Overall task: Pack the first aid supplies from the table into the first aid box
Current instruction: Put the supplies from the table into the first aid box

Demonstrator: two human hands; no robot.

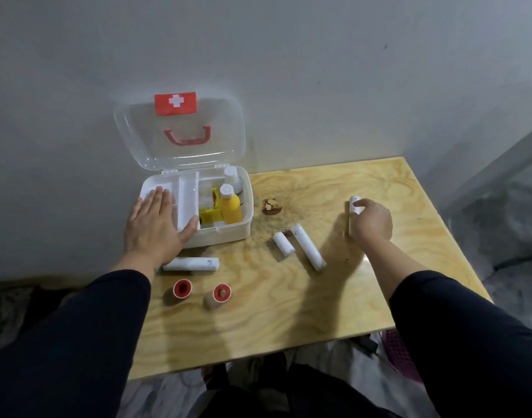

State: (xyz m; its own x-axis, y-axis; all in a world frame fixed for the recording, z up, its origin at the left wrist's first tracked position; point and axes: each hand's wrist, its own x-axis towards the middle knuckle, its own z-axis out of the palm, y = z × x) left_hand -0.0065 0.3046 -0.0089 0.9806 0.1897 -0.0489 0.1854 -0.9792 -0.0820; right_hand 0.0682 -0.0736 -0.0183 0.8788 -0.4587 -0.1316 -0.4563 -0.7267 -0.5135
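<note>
The white first aid box stands open at the table's back left, its clear lid leaning on the wall. Inside are a yellow bottle, a white bottle and a yellow packet. My left hand lies flat and open on the box's white inner tray. My right hand is closed around a white bandage roll at the right. Three more white rolls lie on the table: a short one, a long one and one in front of the box. Two tape rolls with red cores stand near the front.
The wooden table has a dark knot mark beside the box. A grey wall runs behind. A pink basket sits below the table's front right corner, with dark clothing and cables on the floor.
</note>
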